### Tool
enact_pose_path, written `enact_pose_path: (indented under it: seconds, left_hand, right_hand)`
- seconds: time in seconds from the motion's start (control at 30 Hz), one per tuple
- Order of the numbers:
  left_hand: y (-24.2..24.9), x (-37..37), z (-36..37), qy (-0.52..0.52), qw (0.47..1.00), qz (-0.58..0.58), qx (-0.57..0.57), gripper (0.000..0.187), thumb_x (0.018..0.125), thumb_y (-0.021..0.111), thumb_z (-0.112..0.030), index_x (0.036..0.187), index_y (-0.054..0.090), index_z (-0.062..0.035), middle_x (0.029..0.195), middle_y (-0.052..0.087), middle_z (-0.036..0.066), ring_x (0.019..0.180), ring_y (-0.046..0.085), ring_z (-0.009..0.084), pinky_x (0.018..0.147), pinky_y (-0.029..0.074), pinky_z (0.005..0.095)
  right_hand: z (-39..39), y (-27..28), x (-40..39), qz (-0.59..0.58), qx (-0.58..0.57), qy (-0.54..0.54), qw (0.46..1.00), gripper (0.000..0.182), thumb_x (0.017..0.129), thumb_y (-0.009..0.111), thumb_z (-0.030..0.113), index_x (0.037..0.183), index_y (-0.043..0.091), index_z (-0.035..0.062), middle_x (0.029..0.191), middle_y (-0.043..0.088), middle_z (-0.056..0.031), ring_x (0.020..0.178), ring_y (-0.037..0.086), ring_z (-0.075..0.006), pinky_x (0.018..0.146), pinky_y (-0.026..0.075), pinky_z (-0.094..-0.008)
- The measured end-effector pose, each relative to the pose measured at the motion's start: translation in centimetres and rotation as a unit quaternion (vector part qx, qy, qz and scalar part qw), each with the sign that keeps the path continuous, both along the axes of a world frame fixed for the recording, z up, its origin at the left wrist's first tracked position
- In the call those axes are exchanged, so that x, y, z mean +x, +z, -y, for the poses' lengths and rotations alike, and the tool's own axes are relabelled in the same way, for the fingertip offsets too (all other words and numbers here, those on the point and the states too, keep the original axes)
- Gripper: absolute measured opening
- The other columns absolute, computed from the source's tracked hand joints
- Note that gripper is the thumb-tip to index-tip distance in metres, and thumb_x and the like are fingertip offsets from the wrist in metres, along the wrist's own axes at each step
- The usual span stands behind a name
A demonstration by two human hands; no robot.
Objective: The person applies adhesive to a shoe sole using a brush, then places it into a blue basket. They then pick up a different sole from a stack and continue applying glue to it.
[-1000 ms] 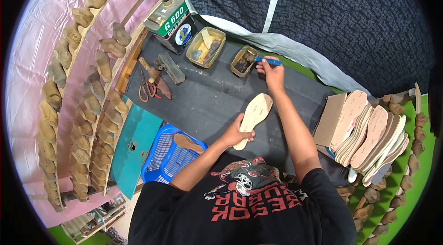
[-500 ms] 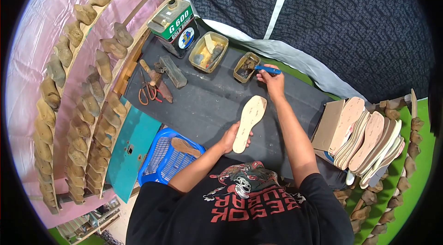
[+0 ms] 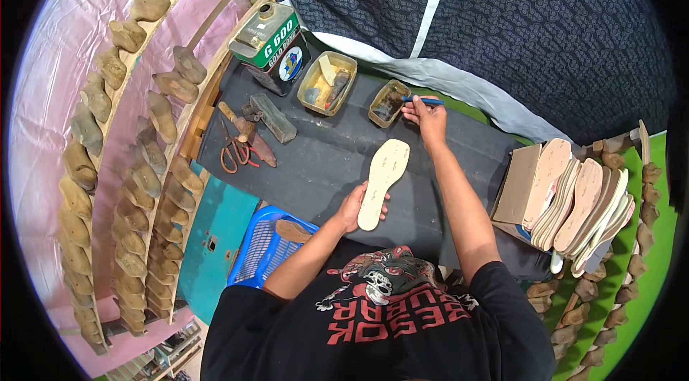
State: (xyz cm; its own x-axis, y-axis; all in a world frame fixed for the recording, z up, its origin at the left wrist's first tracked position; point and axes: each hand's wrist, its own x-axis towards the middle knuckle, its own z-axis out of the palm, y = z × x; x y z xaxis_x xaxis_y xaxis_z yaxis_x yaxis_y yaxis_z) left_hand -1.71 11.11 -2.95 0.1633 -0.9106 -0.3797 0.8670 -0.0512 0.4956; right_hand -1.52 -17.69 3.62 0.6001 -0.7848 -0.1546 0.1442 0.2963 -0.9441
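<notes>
My left hand (image 3: 352, 207) grips a pale, cream-coloured insole (image 3: 386, 176) near its narrower end, holding it tilted above the dark table. Its wider end points away from me. In my right hand (image 3: 429, 122), fingers closed, is a brush with a blue handle (image 3: 433, 101). The brush's working end reaches into a small rectangular tub (image 3: 376, 114) with dark, sticky-looking residue inside; its bristles are hard to make out. Left of that stands a larger yellowish tub (image 3: 308, 79) with scraper-like pieces in it.
A G 600 glue can (image 3: 269, 47) stands at the back left. Near it lie scissors (image 3: 233, 155), a hammer (image 3: 240, 122) and a grey block (image 3: 274, 119). Stacked insoles (image 3: 578, 201) fill a box at right. A blue basket (image 3: 247, 255) and racks of wooden shoe lasts (image 3: 161, 115) are at left.
The view has shifted slightly. The brush handle lies flatter, its working end still at the small tub. The insole is tilted a little differently in my left hand.
</notes>
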Motion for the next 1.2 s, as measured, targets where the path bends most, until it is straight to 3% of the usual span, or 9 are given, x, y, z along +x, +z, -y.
enact_pose_path:
  seconds: [0.17, 0.3, 0.43, 0.57, 0.7, 0.97, 1.2]
  left_hand:
    - [0.7, 0.4, 0.5, -0.007, 0.999, 0.023, 0.022, 0.052, 0.109, 0.038, -0.047, 0.134, 0.056, -0.0052, 0.114, 0.068, 0.013, 0.089, 0.069, 0.0232, 0.075, 0.062, 0.0395]
    - [1.2, -0.1, 1.4, -0.003, 1.0, -0.006, 0.016, 0.053, 0.109, 0.039, -0.048, 0.136, 0.055, -0.0063, 0.115, 0.068, 0.011, 0.086, 0.069, 0.0205, 0.073, 0.061, 0.0373]
    - [1.9, -0.7, 2.7, -0.006, 1.0, 0.002, 0.001, 0.053, 0.11, 0.039, -0.048, 0.142, 0.051, -0.0081, 0.12, 0.067, 0.011, 0.086, 0.069, 0.0211, 0.072, 0.061, 0.0373]
    - [1.6, -1.4, 3.7, -0.017, 0.999, 0.016, 0.029, 0.052, 0.111, 0.039, -0.045, 0.151, 0.044, -0.012, 0.122, 0.065, 0.011, 0.087, 0.07, 0.0228, 0.071, 0.062, 0.0382]
    - [1.0, -2.3, 4.9, -0.027, 0.999, 0.033, 0.029, 0.055, 0.11, 0.042, -0.044, 0.155, 0.038, -0.0133, 0.12, 0.064, 0.01, 0.087, 0.071, 0.0244, 0.068, 0.063, 0.039]
    - [1.8, -4.2, 6.5, -0.037, 0.997, 0.06, 0.033, 0.059, 0.108, 0.047, -0.048, 0.156, 0.036, -0.0148, 0.115, 0.065, 0.01, 0.087, 0.072, 0.0252, 0.069, 0.064, 0.0402]
    - [2.5, -5.2, 6.6, -0.043, 0.997, 0.064, 0.015, 0.058, 0.109, 0.044, -0.049, 0.155, 0.037, -0.0142, 0.129, 0.065, 0.014, 0.087, 0.072, 0.0223, 0.069, 0.064, 0.0373]
  right_hand:
    - [-0.4, 1.9, -1.0, 0.047, -0.003, -0.024, 0.999, 0.024, 0.103, 0.065, 0.019, 0.106, 0.055, -0.0025, 0.09, 0.072, -0.02, 0.077, 0.075, -0.0268, 0.068, 0.065, -0.0339]
    - [0.1, 3.1, -3.5, 0.038, -0.039, -0.036, 0.998, 0.024, 0.104, 0.065, 0.021, 0.107, 0.056, -0.0005, 0.086, 0.07, -0.0163, 0.066, 0.07, -0.0208, 0.057, 0.057, -0.0299]
    - [-0.2, 4.0, -8.3, 0.032, -0.071, -0.031, 0.996, 0.027, 0.105, 0.063, 0.024, 0.112, 0.057, -0.0007, 0.083, 0.07, -0.0128, 0.066, 0.068, -0.0169, 0.059, 0.054, -0.028]
    - [-0.9, 4.4, -13.5, -0.038, -0.137, -0.024, 0.99, 0.025, 0.106, 0.06, 0.023, 0.115, 0.059, -0.0007, 0.084, 0.07, -0.0122, 0.068, 0.068, -0.0172, 0.061, 0.054, -0.0285]
    - [-1.3, 5.4, -16.4, -0.117, -0.193, -0.06, 0.972, 0.021, 0.106, 0.061, 0.02, 0.11, 0.059, 0.0, 0.081, 0.068, -0.0082, 0.065, 0.064, -0.0118, 0.058, 0.049, -0.0251]
    - [-1.1, 6.3, -18.3, -0.133, -0.211, -0.123, 0.961, 0.021, 0.104, 0.065, 0.022, 0.107, 0.062, 0.0011, 0.076, 0.068, -0.0051, 0.061, 0.062, -0.0079, 0.054, 0.047, -0.0232]
    - [-0.4, 6.5, -18.8, -0.098, -0.178, -0.121, 0.972, 0.022, 0.104, 0.065, 0.022, 0.106, 0.061, -0.0004, 0.074, 0.067, -0.0051, 0.059, 0.06, -0.0078, 0.053, 0.047, -0.0237]
